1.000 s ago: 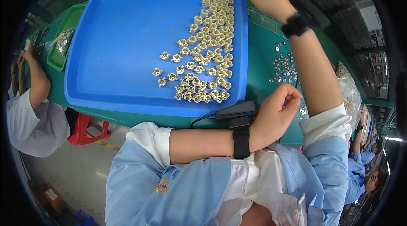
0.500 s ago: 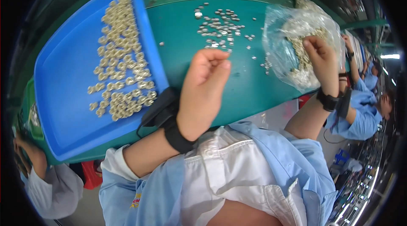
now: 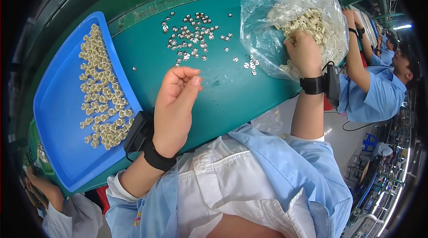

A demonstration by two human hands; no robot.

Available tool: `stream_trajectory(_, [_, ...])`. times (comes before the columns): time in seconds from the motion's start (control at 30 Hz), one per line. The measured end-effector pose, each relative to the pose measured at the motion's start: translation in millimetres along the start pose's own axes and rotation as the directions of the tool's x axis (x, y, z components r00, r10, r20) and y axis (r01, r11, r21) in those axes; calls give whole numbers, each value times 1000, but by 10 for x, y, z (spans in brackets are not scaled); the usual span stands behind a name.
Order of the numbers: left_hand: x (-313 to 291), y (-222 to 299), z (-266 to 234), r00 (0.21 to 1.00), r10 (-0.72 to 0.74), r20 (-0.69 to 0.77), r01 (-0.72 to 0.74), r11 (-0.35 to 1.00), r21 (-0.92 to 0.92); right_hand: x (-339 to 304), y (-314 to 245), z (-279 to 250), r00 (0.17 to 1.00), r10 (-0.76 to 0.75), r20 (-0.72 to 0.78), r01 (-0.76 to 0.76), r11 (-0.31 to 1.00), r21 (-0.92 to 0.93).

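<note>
My left hand [image 3: 174, 106] hovers over the near part of the green table, thumb and index finger pinched together and the other fingers curled. Whatever may be in that pinch is too small to make out. My right hand [image 3: 304, 54] is at the mouth of a clear plastic bag [image 3: 261, 19], its curled fingertips against the small cream plastic sleeves [image 3: 307, 20] inside. Its grip is partly hidden. Small shiny metal pieces [image 3: 191, 35] lie scattered beyond my left hand. Left of that hand, a blue tray [image 3: 60, 117] holds many cream pieces [image 3: 100, 82] in loose rows.
A green bin [image 3: 42, 155] stands beyond the tray's left side. Another person's arm [image 3: 49, 191] shows at the lower left. At the right, co-workers in blue [image 3: 374, 91] sit along the bench. A raised green ledge [image 3: 178, 2] runs along the table's far edge.
My right hand has moved down to the cream sleeves at the bag's mouth, its fingers now among them. The left hand keeps its pinch. The whole view has shifted.
</note>
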State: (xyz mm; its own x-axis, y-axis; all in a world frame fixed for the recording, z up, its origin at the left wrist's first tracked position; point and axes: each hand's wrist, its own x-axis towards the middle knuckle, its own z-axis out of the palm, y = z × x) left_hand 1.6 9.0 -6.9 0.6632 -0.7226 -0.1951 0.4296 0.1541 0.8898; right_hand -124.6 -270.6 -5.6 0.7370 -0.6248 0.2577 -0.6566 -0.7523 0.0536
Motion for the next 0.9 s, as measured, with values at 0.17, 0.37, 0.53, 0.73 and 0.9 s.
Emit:
stream_trajectory(0.17, [1, 2, -23, 1000, -7, 22, 7, 1000, 12, -25, -164, -175, 999, -42, -23, 48, 922, 385])
stream_trajectory(0.37, [-39, 56, -9, 974, -78, 213, 76, 997, 18, -277, -986, -531, 845, -391, -365, 524, 462, 716])
stream_trajectory(0.53, [-46, 53, 5, 974, 5, 229, 20, 994, -104, -349, -1386, -385, 694, -549, -466, 703, 378, 602])
stream_trajectory(0.73, [-48, 24, -34, 993, 112, -44, -119, 974, -191, -203, -1446, -450, 642, -581, -500, 742, 305, 598])
stream_trajectory(0.9, [-66, 62, -59, 996, 72, 42, -72, 997, -4, 108, -1271, -276, 836, -508, -207, 508, 575, 642])
